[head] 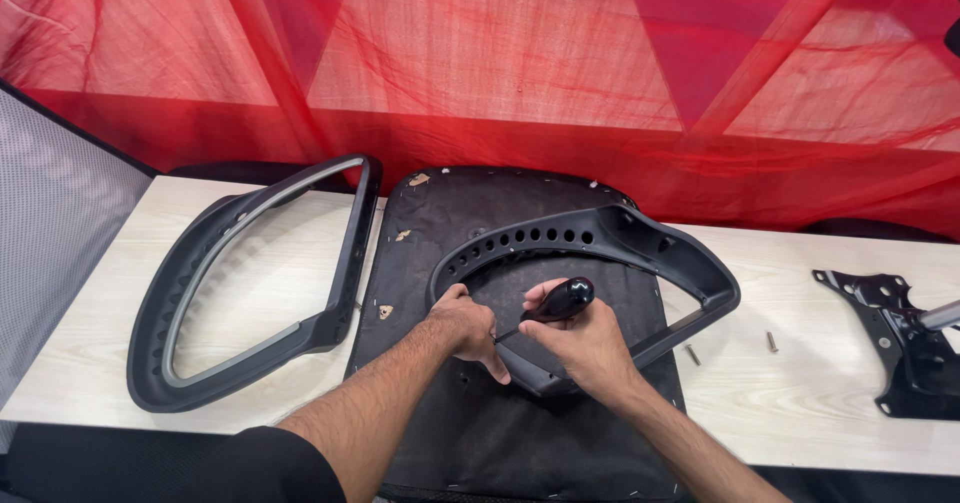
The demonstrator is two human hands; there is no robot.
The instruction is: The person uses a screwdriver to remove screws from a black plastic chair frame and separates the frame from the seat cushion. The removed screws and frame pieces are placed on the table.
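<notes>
In the head view, the right hand [585, 343] is closed around the black handle of a screwdriver [552, 305], its tip angled down toward the left hand [466, 325], which curls around the lower edge of a black chair armrest [600, 263] and presses it down. That armrest lies on an upturned seat base [470, 403] on the pale worktop [800, 383]. A second armrest [255, 283] lies to the left, two loose screws [771, 341] and a metal chair mechanism [905, 343] to the right.

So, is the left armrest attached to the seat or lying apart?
Apart: the left armrest lies flat on the table, beside the seat base.
</notes>
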